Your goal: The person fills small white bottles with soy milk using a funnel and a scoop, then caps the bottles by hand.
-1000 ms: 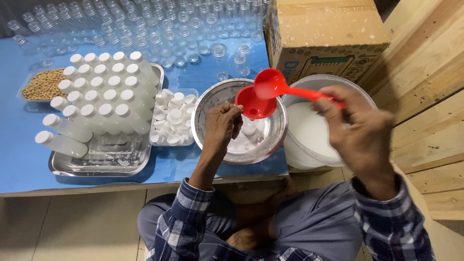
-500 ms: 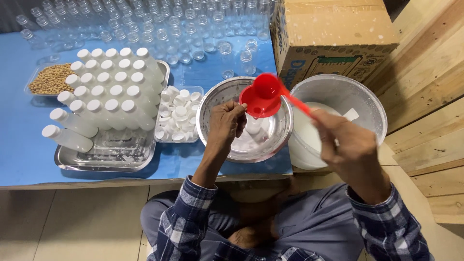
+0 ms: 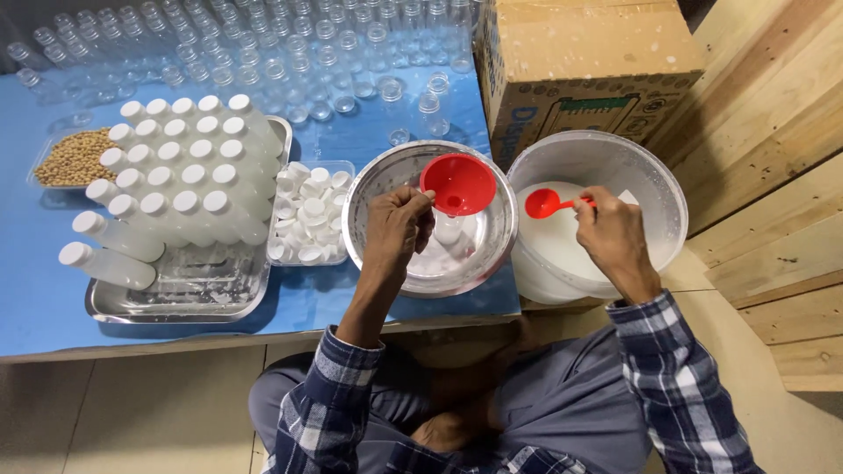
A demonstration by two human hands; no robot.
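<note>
Red plastic marks both tools here. The funnel sits over a small bottle inside the steel bowl, and the left hand is curled at the funnel's near-left rim, fingers closed around the bottle's neck as far as can be told (the neck itself is hidden under the funnel). The spoon is pinched in the right hand, its grip closed on the handle, and its bowl is down inside the white tub, at the white stuff there. The spoon's long axis runs roughly left to right, scoop end pointing toward the funnel. The funnel lies just left of the scoop, across the touching rims of bowl and tub; the right hand is the one placed to bridge that gap.

Further left on the blue bench lie a small tray of caps, then a steel tray of capped white bottles, a dish of beans, and clear empty bottles behind. A carton stands behind the tub.
</note>
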